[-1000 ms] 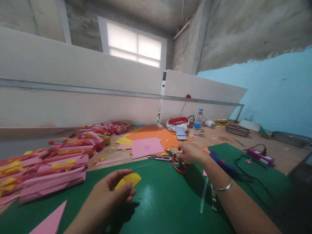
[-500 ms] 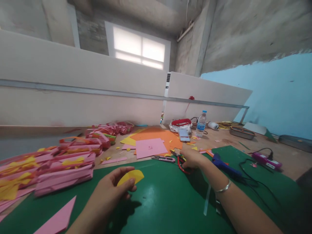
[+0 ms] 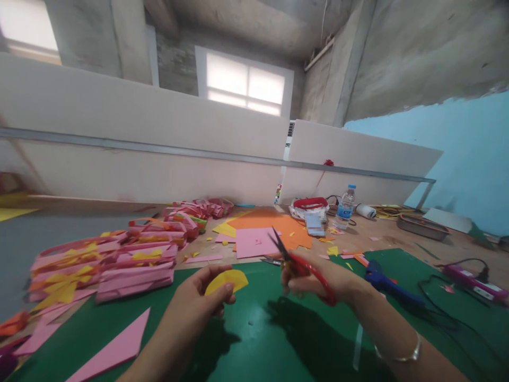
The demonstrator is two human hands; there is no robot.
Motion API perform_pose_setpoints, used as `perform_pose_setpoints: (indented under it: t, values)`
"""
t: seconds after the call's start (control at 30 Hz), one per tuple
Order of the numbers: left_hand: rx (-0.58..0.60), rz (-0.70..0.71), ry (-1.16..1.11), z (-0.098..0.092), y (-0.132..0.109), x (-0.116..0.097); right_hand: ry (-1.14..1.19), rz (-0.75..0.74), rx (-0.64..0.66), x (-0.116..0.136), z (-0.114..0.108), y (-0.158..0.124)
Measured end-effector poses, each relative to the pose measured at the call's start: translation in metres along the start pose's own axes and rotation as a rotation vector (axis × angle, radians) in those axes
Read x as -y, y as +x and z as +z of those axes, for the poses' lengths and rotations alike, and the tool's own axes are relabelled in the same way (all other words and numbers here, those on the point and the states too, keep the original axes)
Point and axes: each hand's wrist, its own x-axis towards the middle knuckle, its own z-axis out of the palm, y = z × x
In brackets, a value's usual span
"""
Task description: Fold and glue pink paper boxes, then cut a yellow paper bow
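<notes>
Between the thumb and fingers of my left hand (image 3: 202,297) is a folded piece of yellow paper (image 3: 234,280) with a rounded edge. My right hand (image 3: 314,278) grips red-handled scissors (image 3: 304,265) above the green cutting mat (image 3: 262,339). The scissor blades point up and to the left, away from me, and look nearly closed. A utility knife (image 3: 272,261) lies at the mat's far edge, partly hidden behind the scissors and hand. Beyond it are a pink paper sheet (image 3: 254,246) and orange paper (image 3: 262,218).
Folded pink paper bags (image 3: 137,276) with yellow bows are heaped at left. A pink paper piece (image 3: 115,350) lies nearer. On the right are a blue glue gun (image 3: 392,286), a purple power strip (image 3: 475,284) and cords. A water bottle (image 3: 345,208) and phone (image 3: 315,225) stand farther back.
My right hand has lifted the scissors off the mat and brought them nearer. My left hand still holds the yellow paper. The view has turned slightly left.
</notes>
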Motion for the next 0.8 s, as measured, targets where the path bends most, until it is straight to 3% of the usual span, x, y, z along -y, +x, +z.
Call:
perform_pose_setpoints:
  t: [0.1, 0.2, 0.5, 0.8]
  values:
    - [-0.024, 0.016, -0.016, -0.001, 0.001, -0.002, 0.121, 0.063, 0.166, 0.007, 0.017, -0.002]
    - [-0.014, 0.019, -0.017, -0.001, 0.001, -0.001, 0.102, 0.153, 0.185, 0.013, 0.025, -0.002]
    - [0.064, 0.013, 0.002, 0.0, 0.003, 0.003, 0.112, 0.072, 0.243, 0.011, 0.03, 0.0]
    - [0.032, -0.001, 0.035, 0.003, -0.002, 0.0, 0.01, 0.042, 0.238, 0.017, 0.033, 0.002]
